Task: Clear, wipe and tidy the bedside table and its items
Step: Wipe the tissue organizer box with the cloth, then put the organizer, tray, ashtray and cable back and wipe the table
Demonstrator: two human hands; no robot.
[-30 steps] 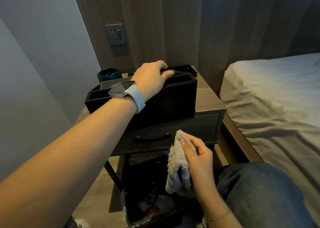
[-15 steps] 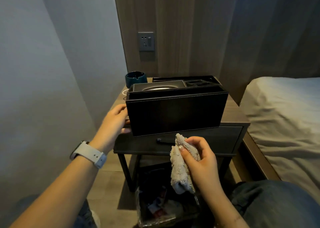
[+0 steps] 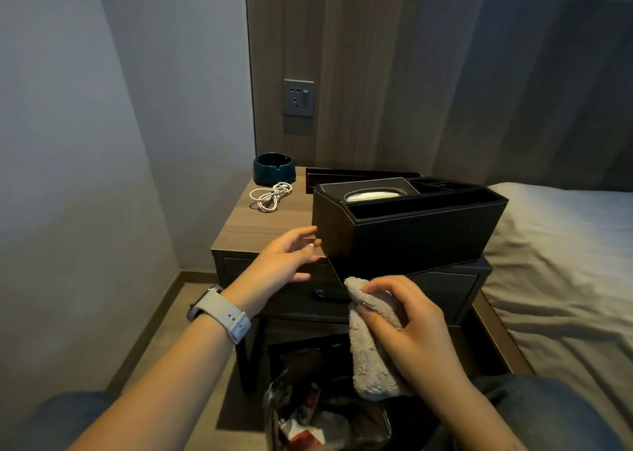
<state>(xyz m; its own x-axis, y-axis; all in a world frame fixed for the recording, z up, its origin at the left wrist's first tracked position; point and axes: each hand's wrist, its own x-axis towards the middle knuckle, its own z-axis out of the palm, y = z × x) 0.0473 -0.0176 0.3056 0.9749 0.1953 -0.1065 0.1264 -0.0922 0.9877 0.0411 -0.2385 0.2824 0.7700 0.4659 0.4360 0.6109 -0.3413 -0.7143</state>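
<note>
A black organiser box with a tissue slot stands on the wooden bedside table, turned at an angle, its front corner overhanging the table's edge. My left hand is open, its fingertips touching the box's left end near the bottom. My right hand grips a grey cloth in front of the drawer, below the box. A dark blue ashtray and a coiled white cable lie at the table's back left. A flat black tray sits behind the box.
A bin lined with a plastic bag holding rubbish stands on the floor under the table. The bed runs along the right side. A wall socket is above the table. A grey wall closes in on the left.
The box has turned and slid right, uncovering the table's left half and the cable. My left hand moved from the box's top to its left end. The cloth hand stayed put.
</note>
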